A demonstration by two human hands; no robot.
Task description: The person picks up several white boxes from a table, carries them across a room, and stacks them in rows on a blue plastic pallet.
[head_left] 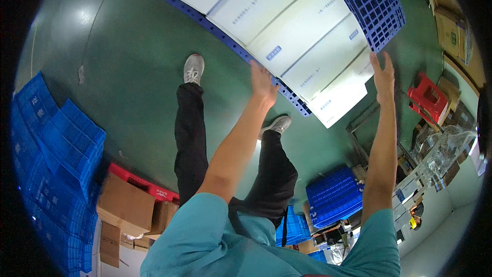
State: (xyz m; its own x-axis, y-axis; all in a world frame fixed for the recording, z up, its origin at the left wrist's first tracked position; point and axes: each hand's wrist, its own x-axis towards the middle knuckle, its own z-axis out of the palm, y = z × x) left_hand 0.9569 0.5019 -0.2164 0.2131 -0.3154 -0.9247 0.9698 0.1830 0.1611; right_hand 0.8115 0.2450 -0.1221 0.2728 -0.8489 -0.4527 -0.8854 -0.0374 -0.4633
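Note:
A row of white cartons [302,36] with small blue labels rests on a blue plastic pallet [225,36] at the top of the view. The nearest white carton [338,103] juts out at an angle past the pallet's end. My left hand [263,84] is beside the pallet's near edge, fingers stretched out and slightly blurred; whether it touches the cartons I cannot tell. My right hand [384,77] is raised at the cartons' right end, by the pallet's corner, with thumb and fingers apart. Neither hand holds anything.
Stacked blue crates [56,138] stand at left, near a red pallet [138,182] and a cardboard box [125,202]. At right are a grey metal frame [359,141], a red stool [429,97], clear plastic wrap [446,151] and blue crates [335,197]. The floor [133,72] is green.

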